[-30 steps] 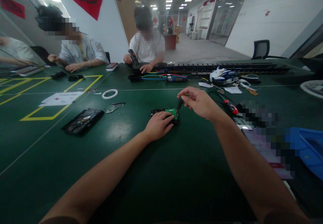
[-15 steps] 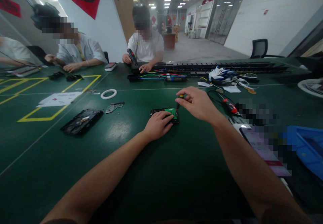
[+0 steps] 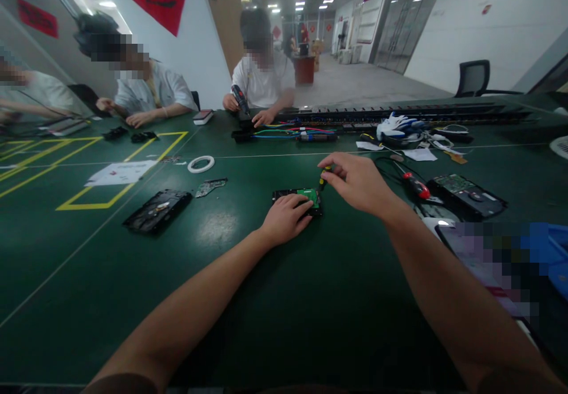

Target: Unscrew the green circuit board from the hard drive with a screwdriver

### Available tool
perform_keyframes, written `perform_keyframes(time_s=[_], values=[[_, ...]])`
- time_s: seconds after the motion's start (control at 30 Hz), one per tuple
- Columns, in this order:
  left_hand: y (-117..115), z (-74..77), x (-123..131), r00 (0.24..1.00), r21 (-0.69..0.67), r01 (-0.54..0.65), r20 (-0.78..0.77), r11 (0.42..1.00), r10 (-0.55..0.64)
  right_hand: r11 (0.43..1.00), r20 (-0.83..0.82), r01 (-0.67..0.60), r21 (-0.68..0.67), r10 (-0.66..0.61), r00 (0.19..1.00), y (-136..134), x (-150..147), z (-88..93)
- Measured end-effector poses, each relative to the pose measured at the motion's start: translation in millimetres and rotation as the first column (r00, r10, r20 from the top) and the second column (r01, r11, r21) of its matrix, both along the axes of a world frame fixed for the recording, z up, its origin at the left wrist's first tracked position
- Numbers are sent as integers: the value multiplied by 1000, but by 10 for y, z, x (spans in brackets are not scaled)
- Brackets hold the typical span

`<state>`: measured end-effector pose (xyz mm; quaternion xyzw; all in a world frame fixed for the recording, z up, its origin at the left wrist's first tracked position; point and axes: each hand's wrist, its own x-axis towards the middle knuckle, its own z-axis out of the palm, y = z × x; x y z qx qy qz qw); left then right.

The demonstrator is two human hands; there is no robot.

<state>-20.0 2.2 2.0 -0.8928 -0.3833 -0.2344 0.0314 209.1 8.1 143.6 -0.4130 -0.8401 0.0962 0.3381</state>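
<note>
Green circuit board on a black drive unit, flat on the table — left hand laid over it, fingers extended, thumb apart. Right hand raised at the unit's right end, wrist bent — thumb and fingertips pinching a slightly tilted yellow-and-black screwdriver.

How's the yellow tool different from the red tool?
The yellow-and-black tool is in the right hand; no hand holds the red-and-black tool. The yellow-and-black tool stands roughly upright, while the red-and-black tool lies on the table. Both have some black.
</note>
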Motion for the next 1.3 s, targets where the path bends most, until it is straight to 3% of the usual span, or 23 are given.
perform_keyframes(time_s=[0.23, 0.5, 0.9, 1.3], values=[[9, -23, 1, 1000, 10, 10, 1, 1000, -10, 999, 27, -38, 32, 37, 999, -20, 32, 63], [4, -8, 2, 1000, 1, 12, 6, 1000, -12, 999, 35, 30, 18, -31, 999, -9, 52, 39], [1, 0, 6, 1000, 10, 7, -1, 1000, -7, 994, 64, 24, 110, -31, 997, -4, -33, 3], [-4, 2, 2, 1000, 6, 6, 12, 1000, -6, 995, 61, -8, 101, 2, 998, -19, -27, 12]])
